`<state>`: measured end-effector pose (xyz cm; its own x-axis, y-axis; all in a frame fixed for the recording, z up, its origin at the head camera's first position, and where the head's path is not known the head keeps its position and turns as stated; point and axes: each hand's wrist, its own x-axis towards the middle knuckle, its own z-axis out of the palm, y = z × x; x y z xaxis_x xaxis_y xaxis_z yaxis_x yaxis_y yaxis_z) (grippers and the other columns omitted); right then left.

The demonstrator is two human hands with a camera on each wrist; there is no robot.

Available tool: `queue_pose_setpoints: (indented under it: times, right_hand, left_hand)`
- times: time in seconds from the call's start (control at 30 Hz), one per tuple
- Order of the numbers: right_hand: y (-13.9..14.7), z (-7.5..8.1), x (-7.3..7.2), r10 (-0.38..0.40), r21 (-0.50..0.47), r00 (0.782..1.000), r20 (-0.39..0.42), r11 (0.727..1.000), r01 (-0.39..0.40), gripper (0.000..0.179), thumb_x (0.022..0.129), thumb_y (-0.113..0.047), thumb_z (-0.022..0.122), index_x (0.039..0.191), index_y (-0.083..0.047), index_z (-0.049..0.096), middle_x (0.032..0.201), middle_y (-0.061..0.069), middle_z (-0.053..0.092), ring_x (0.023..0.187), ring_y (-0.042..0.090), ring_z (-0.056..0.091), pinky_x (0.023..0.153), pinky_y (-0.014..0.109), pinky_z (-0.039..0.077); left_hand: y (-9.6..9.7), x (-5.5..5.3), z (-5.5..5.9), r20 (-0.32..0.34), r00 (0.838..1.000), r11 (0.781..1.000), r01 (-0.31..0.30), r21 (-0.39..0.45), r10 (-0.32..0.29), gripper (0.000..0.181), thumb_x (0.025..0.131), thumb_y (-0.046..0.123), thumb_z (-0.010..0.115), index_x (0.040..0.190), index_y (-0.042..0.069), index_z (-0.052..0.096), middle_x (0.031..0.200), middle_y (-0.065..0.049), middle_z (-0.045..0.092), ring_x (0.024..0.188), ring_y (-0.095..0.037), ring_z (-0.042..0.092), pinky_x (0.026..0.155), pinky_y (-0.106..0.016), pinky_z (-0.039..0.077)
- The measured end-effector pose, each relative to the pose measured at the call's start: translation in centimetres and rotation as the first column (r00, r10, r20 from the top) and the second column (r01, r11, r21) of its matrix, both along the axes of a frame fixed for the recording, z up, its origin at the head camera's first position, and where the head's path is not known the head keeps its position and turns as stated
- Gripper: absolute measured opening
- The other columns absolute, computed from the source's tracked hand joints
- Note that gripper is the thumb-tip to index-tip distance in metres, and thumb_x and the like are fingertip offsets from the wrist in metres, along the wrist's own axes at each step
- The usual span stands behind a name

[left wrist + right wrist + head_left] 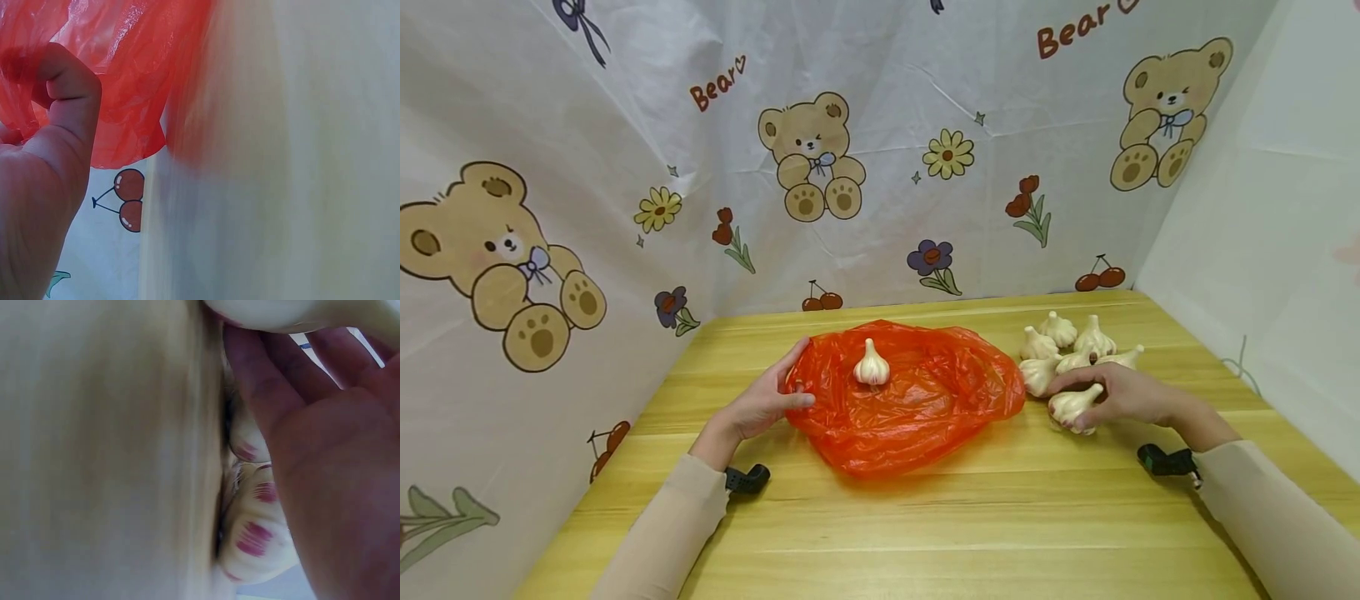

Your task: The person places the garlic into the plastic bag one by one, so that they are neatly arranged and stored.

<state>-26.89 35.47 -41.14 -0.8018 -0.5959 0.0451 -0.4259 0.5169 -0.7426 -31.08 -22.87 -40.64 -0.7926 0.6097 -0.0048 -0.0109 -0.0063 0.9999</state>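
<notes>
A red plastic bag [910,446] lies spread wide on the table, its rim rolled outward. One garlic bulb [871,369] stands inside it, stem up. My left hand [766,403] holds the bag's left edge, thumb on the near side and fingers behind the film; the left wrist view shows the bent thumb [78,100] against the red plastic. To the right of the bag, my right hand [1126,395] grips another garlic bulb [1069,408] between thumb and fingers, its stem pointing right. Several more garlic bulbs [1093,338] sit clustered just behind that hand.
The bag and bulbs are on a light wooden table [880,533]. A sheet printed with bears [812,158] closes off the back and left, and a white wall [1262,208] the right. Black wrist devices [1165,460] sit by both sleeves.
</notes>
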Motion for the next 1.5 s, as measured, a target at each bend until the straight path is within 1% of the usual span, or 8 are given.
queue_pose_setpoints:
  times: [0.3, 0.47, 0.6, 0.77, 0.97, 1.17, 1.3, 1.5]
  right_hand:
    - [0.4, -0.4, 0.0, 0.024, -0.002, 0.999, 0.042, 1.0, -0.024, 0.06, 0.08, -0.02, 0.088, 0.135, -0.012, 0.066, 0.138, 0.014, 0.064, 0.115, -0.002, 0.054, 0.092, 0.016, 0.046]
    - [0.6, -0.6, 0.0, 0.022, 0.008, 0.998, 0.062, 1.0, -0.023, 0.068, 0.075, -0.021, 0.091, 0.137, -0.013, 0.065, 0.144, 0.012, 0.061, 0.121, -0.005, 0.049, 0.094, 0.017, 0.046]
    - [0.7, -0.6, 0.2, 0.023, 0.011, 0.997, 0.068, 1.0, -0.023, 0.07, 0.075, -0.022, 0.091, 0.139, -0.013, 0.064, 0.146, 0.013, 0.058, 0.122, -0.006, 0.047, 0.093, 0.018, 0.047]
    - [0.6, -0.7, 0.2, 0.002, 0.03, 0.999, 0.046, 1.0, -0.003, 0.071, 0.073, -0.025, 0.092, 0.138, -0.015, 0.065, 0.144, 0.01, 0.06, 0.122, -0.006, 0.048, 0.095, 0.016, 0.045]
    - [0.1, -0.6, 0.1, 0.028, 0.008, 0.999, 0.019, 1.0, -0.028, 0.068, 0.075, -0.023, 0.092, 0.136, -0.013, 0.065, 0.139, 0.01, 0.063, 0.114, -0.001, 0.051, 0.086, 0.021, 0.052]
    - [-0.4, 0.0, 0.1, 0.038, 0.023, 0.999, -0.018, 0.999, -0.038, 0.064, 0.076, -0.024, 0.092, 0.135, -0.016, 0.065, 0.136, 0.007, 0.065, 0.113, 0.002, 0.052, 0.09, 0.018, 0.047]
    - [-0.6, 0.6, 0.0, 0.05, 0.019, 0.998, -0.04, 0.999, -0.05, 0.062, 0.079, -0.019, 0.09, 0.135, -0.017, 0.064, 0.136, 0.009, 0.064, 0.11, 0.003, 0.054, 0.089, 0.019, 0.048]
    - [-1.0, 1.5, -0.1, 0.066, -0.017, 0.996, -0.059, 0.998, -0.067, 0.058, 0.083, -0.011, 0.085, 0.137, -0.013, 0.062, 0.138, 0.012, 0.061, 0.107, 0.005, 0.057, 0.084, 0.022, 0.052]
  left_hand:
    - [0.0, 0.0, 0.0, 0.007, 1.0, 1.0, 0.004, 0.006, -0.004, 0.111, 0.092, 0.007, 0.076, 0.167, 0.034, -0.001, 0.175, -0.006, 0.004, 0.15, -0.032, 0.034, 0.103, -0.037, 0.055]
    - [0.1, 0.0, 0.1, -0.001, 1.0, 1.0, 0.007, 0.004, -0.007, 0.111, 0.091, 0.008, 0.077, 0.167, 0.033, -0.001, 0.175, -0.007, 0.004, 0.15, -0.031, 0.034, 0.103, -0.036, 0.055]
    - [0.1, 0.1, 0.1, -0.002, 1.0, 1.0, 0.005, 0.0, -0.005, 0.111, 0.092, 0.009, 0.077, 0.167, 0.032, -0.002, 0.175, -0.007, 0.004, 0.15, -0.033, 0.033, 0.103, -0.036, 0.056]
    - [0.2, 0.0, 0.0, -0.006, 1.0, 1.0, 0.0, -0.005, 0.0, 0.109, 0.093, 0.008, 0.075, 0.167, 0.032, -0.001, 0.175, -0.005, 0.003, 0.154, -0.037, 0.027, 0.104, -0.035, 0.055]
    - [0.0, 0.1, -0.2, -0.005, 1.0, 1.0, 0.006, -0.005, -0.006, 0.108, 0.094, 0.008, 0.073, 0.167, 0.032, -0.002, 0.175, -0.005, 0.004, 0.153, -0.036, 0.028, 0.104, -0.036, 0.055]
    - [0.0, 0.1, -0.1, 0.001, 1.0, 1.0, 0.003, -0.01, -0.003, 0.109, 0.093, 0.008, 0.075, 0.167, 0.033, -0.002, 0.175, -0.006, 0.003, 0.155, -0.039, 0.023, 0.104, -0.037, 0.054]
    - [0.1, 0.1, -0.1, 0.002, 1.0, 1.0, 0.002, -0.011, -0.002, 0.11, 0.093, 0.008, 0.075, 0.167, 0.032, -0.002, 0.175, -0.005, 0.002, 0.156, -0.041, 0.019, 0.105, -0.036, 0.054]
    - [0.2, 0.1, 0.0, -0.003, 1.0, 1.0, 0.006, -0.007, -0.006, 0.11, 0.093, 0.007, 0.075, 0.167, 0.032, -0.002, 0.175, -0.006, 0.003, 0.156, -0.041, 0.02, 0.104, -0.036, 0.054]
